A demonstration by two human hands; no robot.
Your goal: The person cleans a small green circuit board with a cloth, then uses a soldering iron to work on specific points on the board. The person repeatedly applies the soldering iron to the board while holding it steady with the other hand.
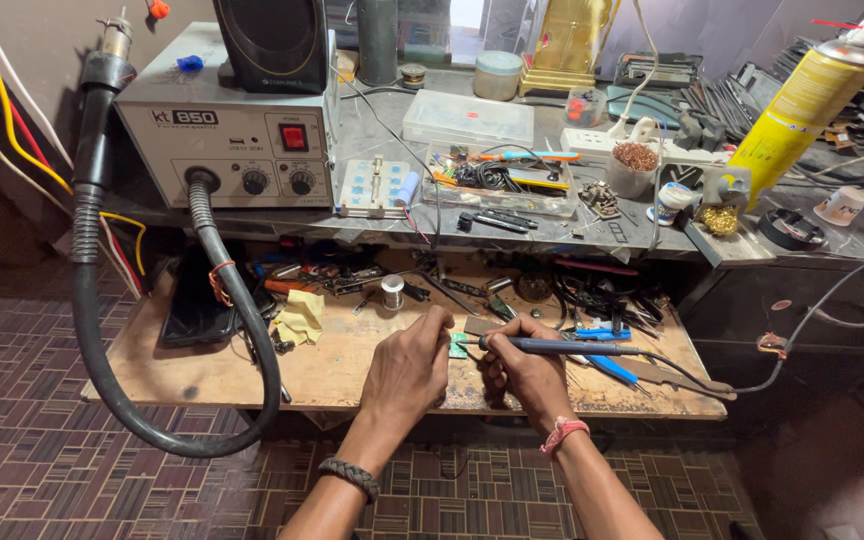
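Blue-handled soldering iron [562,346], small green circuit board [459,346], crumpled yellow cloth [301,316] on the tan wooden counter [202,370], yellow spray can [800,105] at its right edge.

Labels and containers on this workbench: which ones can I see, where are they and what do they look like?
Control box: upper shelf, left; grey, small dark label plate, red switch, two black knobs.
Spray can: upper shelf, right; tall yellow cylinder, tilted, printed label, white nozzle.
Clear plastic box: upper shelf, centre; flat, lidded.
Small round tub: behind that box; pale, squat.
No screens visible.
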